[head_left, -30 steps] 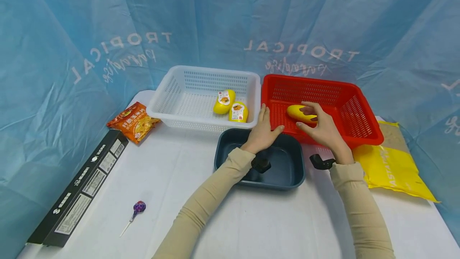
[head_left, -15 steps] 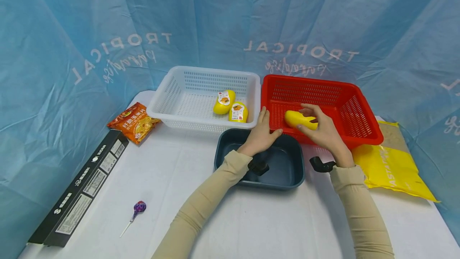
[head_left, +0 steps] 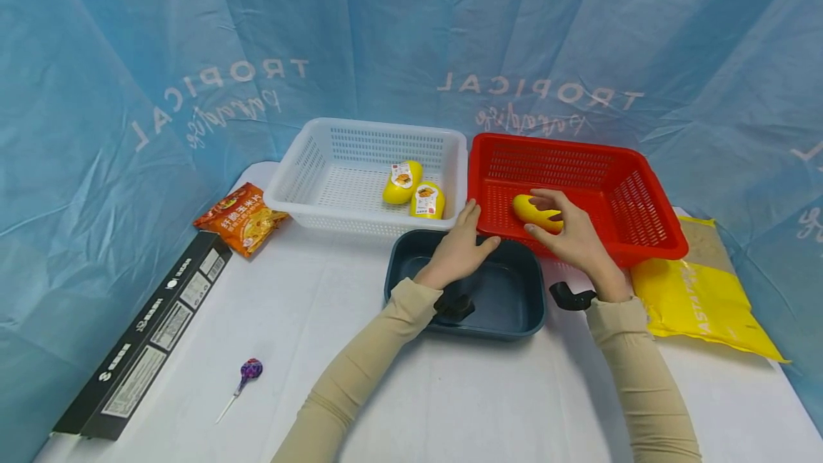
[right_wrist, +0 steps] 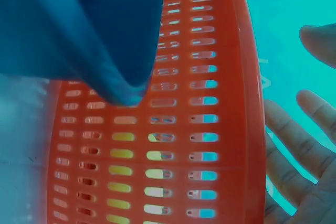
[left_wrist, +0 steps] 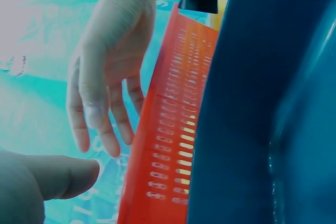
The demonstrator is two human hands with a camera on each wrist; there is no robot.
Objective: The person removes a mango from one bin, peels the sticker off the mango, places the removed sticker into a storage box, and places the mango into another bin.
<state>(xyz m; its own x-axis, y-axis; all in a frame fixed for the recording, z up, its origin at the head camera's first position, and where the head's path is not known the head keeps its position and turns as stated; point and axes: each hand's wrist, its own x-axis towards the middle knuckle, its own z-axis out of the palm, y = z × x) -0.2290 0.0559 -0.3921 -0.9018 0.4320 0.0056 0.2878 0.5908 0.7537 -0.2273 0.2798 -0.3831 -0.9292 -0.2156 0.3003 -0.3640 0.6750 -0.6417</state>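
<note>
In the head view a smooth yellow oval thing (head_left: 536,213) lies in the red basket (head_left: 579,147); its kind is not clear. Over it hovers my right hand (head_left: 572,234), thumb and fingers spread apart around its right end; the left wrist view shows these fingers (left_wrist: 113,103) hanging loosely with nothing between them. My left hand (head_left: 455,249) reaches across the dark blue bin (head_left: 501,331), fingers straight, tips near the corner where the white basket (head_left: 360,218) meets the red one. Whether they touch a rim I cannot tell.
Two yellow ovals (head_left: 403,183) with fruit labels lie in the white basket. Left of it are an orange snack bag (head_left: 241,220) and a long black box (head_left: 144,334). A purple lollipop (head_left: 249,370) lies in front. A yellow bag (head_left: 701,299) leans by the red basket.
My left hand has drawn back slightly toward the front left. The yellow oval in the red basket has shifted slightly nearer and turned a little, while my right hand has moved slightly left and nearer.
</note>
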